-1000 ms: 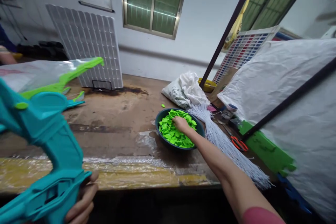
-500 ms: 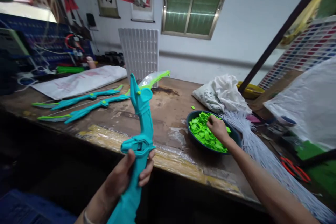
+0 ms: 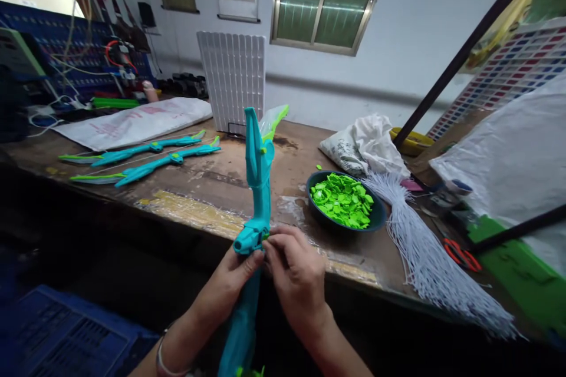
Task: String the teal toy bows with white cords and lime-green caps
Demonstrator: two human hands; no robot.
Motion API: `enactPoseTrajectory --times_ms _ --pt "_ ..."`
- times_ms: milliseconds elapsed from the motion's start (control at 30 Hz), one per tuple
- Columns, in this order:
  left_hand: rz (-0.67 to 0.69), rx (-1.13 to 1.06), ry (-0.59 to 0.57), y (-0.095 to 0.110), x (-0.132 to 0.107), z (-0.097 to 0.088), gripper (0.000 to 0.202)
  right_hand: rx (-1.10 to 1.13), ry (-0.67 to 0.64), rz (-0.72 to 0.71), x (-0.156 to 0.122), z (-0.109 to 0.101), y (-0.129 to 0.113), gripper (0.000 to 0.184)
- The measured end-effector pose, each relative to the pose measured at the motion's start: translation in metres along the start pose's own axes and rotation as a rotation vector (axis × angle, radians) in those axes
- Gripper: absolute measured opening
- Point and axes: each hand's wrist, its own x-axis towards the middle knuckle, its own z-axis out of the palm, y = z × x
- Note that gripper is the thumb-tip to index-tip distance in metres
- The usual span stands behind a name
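My left hand (image 3: 234, 274) is wrapped round the grip of a teal plastic toy bow (image 3: 260, 200), held upright in front of the workbench. Pinched in my right hand (image 3: 298, 274) is a small green plastic piece (image 3: 266, 236), pressed against the side of the bow's middle block. Most of that piece is hidden by my fingers. To the right, a dark bowl (image 3: 319, 217) holds many bright green plastic pieces (image 3: 342, 200). Two more teal and green bows (image 3: 170, 160) with strings lie on the bench at the left.
Right of the bowl lies a bundle of pale strings (image 3: 424, 247), with orange-handled scissors (image 3: 462, 254) beyond. A white sack (image 3: 365, 144) sits behind the bowl. A white ribbed panel (image 3: 232, 79) stands at the back, and a blue crate (image 3: 84, 330) is low at left.
My right hand has come from the bowl to the bow's middle with a green piece. My left hand has turned the bow, so its middle block now faces more sideways.
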Motion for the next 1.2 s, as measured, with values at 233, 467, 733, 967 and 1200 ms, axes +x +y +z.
enactPoseTrajectory --times_ms 233,467,733,967,1200 --pt "-0.104 -0.224 -0.105 -0.002 -0.013 -0.002 0.04 0.137 -0.222 -0.049 -0.013 -0.01 -0.013 0.042" --pt "-0.134 -0.27 -0.325 -0.012 -0.014 -0.01 0.038 -0.007 -0.167 -0.237 -0.012 -0.015 -0.002 0.04" --pt "-0.122 -0.216 -0.313 -0.009 -0.014 -0.011 0.045 -0.021 -0.208 -0.31 0.003 -0.035 0.001 0.036" --pt "0.036 0.022 -0.235 -0.007 -0.017 -0.008 0.046 -0.036 -0.172 -0.267 -0.01 -0.026 0.006 0.04" --pt "0.074 0.035 -0.275 -0.001 -0.016 0.0 0.046 -0.103 -0.244 -0.297 -0.009 -0.031 0.009 0.045"
